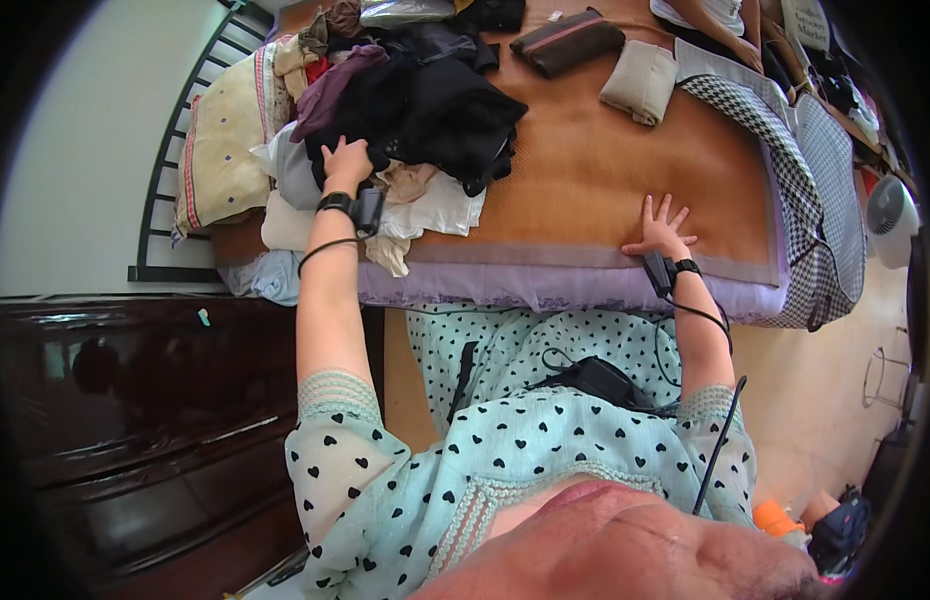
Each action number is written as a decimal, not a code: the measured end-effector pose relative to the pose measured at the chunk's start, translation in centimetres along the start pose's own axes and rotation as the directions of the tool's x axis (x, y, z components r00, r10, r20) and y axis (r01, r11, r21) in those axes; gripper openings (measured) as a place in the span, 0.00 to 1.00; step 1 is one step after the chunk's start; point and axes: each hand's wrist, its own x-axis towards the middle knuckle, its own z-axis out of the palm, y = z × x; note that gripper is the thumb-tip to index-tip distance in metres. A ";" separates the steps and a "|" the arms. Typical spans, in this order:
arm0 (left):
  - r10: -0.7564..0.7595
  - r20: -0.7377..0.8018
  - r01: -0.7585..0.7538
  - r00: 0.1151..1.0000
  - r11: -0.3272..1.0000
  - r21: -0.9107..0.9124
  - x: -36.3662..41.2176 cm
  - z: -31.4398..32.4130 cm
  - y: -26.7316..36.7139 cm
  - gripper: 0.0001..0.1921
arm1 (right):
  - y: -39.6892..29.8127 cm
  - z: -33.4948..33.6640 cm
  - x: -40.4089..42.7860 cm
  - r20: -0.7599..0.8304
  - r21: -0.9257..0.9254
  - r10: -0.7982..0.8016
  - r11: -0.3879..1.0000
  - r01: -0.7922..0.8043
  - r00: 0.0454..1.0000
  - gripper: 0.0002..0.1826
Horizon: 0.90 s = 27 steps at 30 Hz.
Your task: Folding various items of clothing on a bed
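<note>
My left hand (347,161) rests at the near left side of a heap of black clothing (435,112) on the bed; some fingertips are hidden by the fabric, so its hold cannot be told. Beside it lie a purple garment (333,90), a grey cloth (297,169) and white and beige garments (435,206). My right hand (663,229) is spread flat, palm down, on the brown bed mat (577,180) near its front edge. Both wrists wear black straps with small devices and cables. Farther back on the mat are a folded beige cloth (641,81) and a dark rolled bundle (568,43).
A patterned pillow (228,142) leans by the black metal bed rail (158,165). A houndstooth cover (791,172) hangs over the right end. Another person's arm (724,41) is at the back right. A dark wooden cabinet (172,360) stands left, a white fan (892,217) right.
</note>
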 end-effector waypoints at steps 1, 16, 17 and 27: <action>-0.063 0.014 0.063 0.998 0.997 0.055 0.5 -0.8 1.9 0.17 | -0.1 0.0 0.2 0.001 0.002 0.000 1.000 0.000 1.000 0.67; -0.159 -0.436 -0.284 0.886 0.557 -0.780 9.2 4.0 8.0 0.17 | -1.6 -1.3 0.1 -0.011 -0.070 -0.032 0.997 0.031 0.999 0.69; -0.174 -0.287 -0.264 0.942 0.144 -0.954 8.6 2.1 10.3 0.15 | -1.1 -0.9 0.3 -0.006 -0.051 -0.004 0.999 0.004 1.000 0.69; 0.021 0.094 0.064 0.995 -0.872 -0.485 -11.0 4.5 16.4 0.22 | -1.0 -0.9 -0.1 0.000 0.002 0.030 1.000 -0.030 1.000 0.69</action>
